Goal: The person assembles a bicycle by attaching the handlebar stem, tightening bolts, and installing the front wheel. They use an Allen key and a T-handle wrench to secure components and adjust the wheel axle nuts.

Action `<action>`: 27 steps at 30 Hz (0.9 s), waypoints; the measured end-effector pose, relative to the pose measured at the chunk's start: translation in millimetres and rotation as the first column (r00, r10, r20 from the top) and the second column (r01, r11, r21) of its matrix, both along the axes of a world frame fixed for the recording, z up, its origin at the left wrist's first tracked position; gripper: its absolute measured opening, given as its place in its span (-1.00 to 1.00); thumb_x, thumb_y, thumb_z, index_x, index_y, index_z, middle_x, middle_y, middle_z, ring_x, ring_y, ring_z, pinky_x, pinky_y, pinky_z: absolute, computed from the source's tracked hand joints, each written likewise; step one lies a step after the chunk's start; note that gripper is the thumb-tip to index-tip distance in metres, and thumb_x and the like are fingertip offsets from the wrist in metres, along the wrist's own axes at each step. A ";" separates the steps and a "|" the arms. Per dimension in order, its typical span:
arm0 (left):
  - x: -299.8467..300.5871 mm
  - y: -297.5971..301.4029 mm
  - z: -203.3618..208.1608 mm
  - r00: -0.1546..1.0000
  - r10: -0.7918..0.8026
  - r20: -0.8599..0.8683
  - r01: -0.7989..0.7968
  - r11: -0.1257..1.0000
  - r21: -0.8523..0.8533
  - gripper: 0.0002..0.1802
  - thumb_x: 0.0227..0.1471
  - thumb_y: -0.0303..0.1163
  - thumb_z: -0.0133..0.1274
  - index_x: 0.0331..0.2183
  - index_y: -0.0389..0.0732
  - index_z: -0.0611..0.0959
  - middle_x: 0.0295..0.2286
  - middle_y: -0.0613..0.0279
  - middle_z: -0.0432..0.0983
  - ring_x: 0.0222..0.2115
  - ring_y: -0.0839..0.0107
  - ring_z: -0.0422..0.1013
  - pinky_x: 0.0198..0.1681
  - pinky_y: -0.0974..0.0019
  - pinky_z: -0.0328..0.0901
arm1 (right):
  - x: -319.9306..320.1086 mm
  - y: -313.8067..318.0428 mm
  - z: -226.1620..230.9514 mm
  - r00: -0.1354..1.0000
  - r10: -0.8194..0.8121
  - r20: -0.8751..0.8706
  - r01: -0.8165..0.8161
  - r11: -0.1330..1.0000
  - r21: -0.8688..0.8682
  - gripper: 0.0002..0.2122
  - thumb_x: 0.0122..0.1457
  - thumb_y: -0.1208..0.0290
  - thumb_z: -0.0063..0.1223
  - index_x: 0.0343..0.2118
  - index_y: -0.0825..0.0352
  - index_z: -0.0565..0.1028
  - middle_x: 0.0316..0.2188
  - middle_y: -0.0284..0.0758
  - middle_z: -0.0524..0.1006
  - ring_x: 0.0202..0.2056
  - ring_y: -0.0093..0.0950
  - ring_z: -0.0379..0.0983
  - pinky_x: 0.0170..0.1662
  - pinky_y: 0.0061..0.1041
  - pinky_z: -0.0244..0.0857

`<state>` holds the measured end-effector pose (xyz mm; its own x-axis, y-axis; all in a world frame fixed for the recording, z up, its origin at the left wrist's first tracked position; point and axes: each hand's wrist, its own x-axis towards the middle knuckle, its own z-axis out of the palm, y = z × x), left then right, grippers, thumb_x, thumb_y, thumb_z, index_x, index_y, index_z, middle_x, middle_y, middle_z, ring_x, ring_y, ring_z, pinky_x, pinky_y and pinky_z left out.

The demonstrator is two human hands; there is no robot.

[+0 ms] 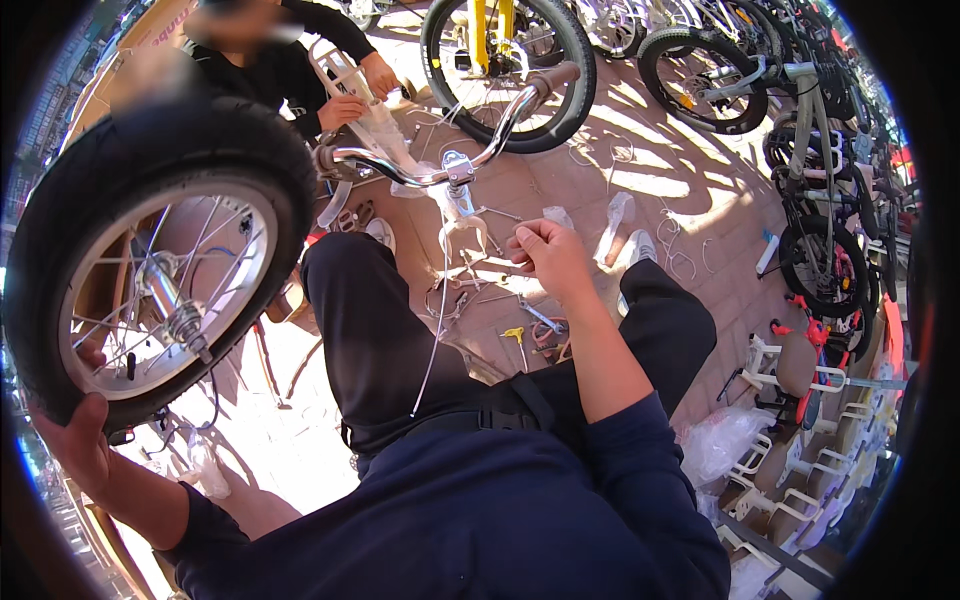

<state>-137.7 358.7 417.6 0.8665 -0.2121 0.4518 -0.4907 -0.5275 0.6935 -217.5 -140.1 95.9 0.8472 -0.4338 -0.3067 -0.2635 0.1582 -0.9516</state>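
So I was sitting on the brick floor (640, 190) with my knees up, a kids' bike half built in front of me. My left hand (70, 440) was cupped under the small bike wheel (160, 265), grip wrapped on the black tyre at its lower edge and holding the whole thing up beside my left knee. Silver rim, spokes and the axle nut were facing me.

My right hand (550, 255) was out in front, clenched into a fist just right of the fork (462, 215). It looked closed on something small, but I couldn't tell what from that angle. A thin cable (436, 330) hung down from the chrome handlebar (450, 150) toward my lap.

Loose bits and a yellow-handled tool (516, 338) lay on the floor between my legs. Further out, another person in black had both hands on a white basket (345, 70), with a yellow bike's wheel (510, 65) and a row of parked bikes beyond that.

My read: this was the front wheel fitting step, with the wheel in hand but not yet in the fork. Next move would call for swinging the wheel under the fork ends, lining the axle up with the slots, then having a spanner within reach to snug the nuts.
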 end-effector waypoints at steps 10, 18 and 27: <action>-7.5 -324.5 -82.8 0.834 -0.516 -0.193 0.471 0.850 -0.235 -0.39 -0.20 -0.33 0.53 -0.13 -0.38 0.61 -0.35 0.29 0.63 -0.36 0.60 0.47 -0.23 0.45 0.38 | -78.2 -7.2 66.4 0.787 -0.254 0.562 0.311 0.950 -0.006 -0.12 0.20 -0.24 0.09 0.34 0.43 0.15 0.15 -0.07 0.34 0.00 -0.41 0.46 -0.03 -0.51 0.41; -33.7 -387.7 -125.7 0.101 -0.851 -0.515 0.553 0.478 -0.682 -0.33 0.25 0.06 0.08 0.06 -0.40 0.53 -0.11 0.11 0.58 -0.16 0.46 0.49 -0.04 0.38 0.35 | -85.2 -14.8 37.0 0.685 -0.511 0.519 0.365 0.857 0.362 -0.49 0.36 0.05 0.00 0.12 0.43 0.32 -0.16 -0.24 0.57 -0.19 -0.46 0.57 -0.16 -0.52 0.49; -38.4 -400.6 -258.5 0.455 -0.700 -0.550 0.479 0.713 -0.512 -0.56 0.33 -0.04 -0.01 -0.25 -0.29 0.60 -0.56 0.22 0.58 -0.55 0.49 0.47 -0.47 0.33 0.34 | -87.0 -4.2 15.8 0.847 -0.392 0.358 0.156 0.828 0.538 -0.40 0.40 -0.16 -0.25 -0.04 0.44 0.47 -0.27 -0.25 0.60 -0.36 -0.49 0.58 -0.31 -0.56 0.50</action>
<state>-176.2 -41.9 159.1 0.6316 -0.7722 -0.0701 0.0446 -0.0541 0.9975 -304.6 -144.3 111.7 0.8057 -0.5691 -0.1643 0.2845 0.6151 -0.7353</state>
